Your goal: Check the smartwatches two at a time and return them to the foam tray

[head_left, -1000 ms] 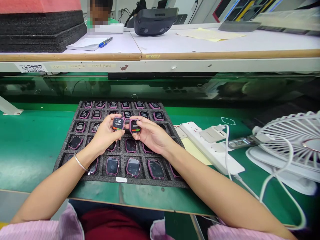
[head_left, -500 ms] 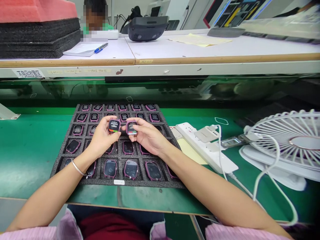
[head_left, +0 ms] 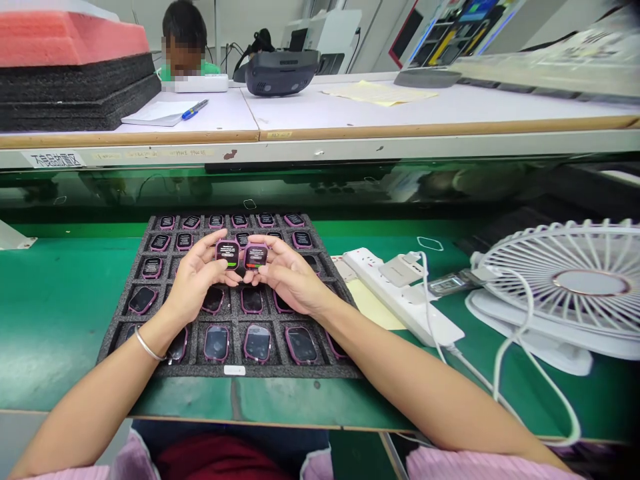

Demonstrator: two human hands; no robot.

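Two smartwatch bodies with purple frames and lit screens are held side by side above a dark foam tray (head_left: 235, 371). My left hand (head_left: 193, 283) is closed on the left smartwatch (head_left: 229, 253), its thumb on the lower part of the screen near a green bar. My right hand (head_left: 293, 277) grips the right smartwatch (head_left: 255, 255), thumb by its lower edge, where a red and a green strip show. Strapless watches fill the tray's compartments: the far rows show lit text, while the near ones, such as one watch (head_left: 258, 343), have dark screens. My hands and forearms hide some compartments.
Right of the tray lie a white power strip (head_left: 400, 293) with a plugged-in charger (head_left: 401, 269), cables, and a white fan (head_left: 575, 283). On the shelf stand stacked foam (head_left: 75, 87), a pen (head_left: 195, 110) and a black headset (head_left: 283, 72). A person (head_left: 185, 40) sits beyond.
Both watches have been brought level, their screens turned more toward me. My left thumb has moved onto its watch's screen, and my right thumb has slid lower. The view has shifted slightly.
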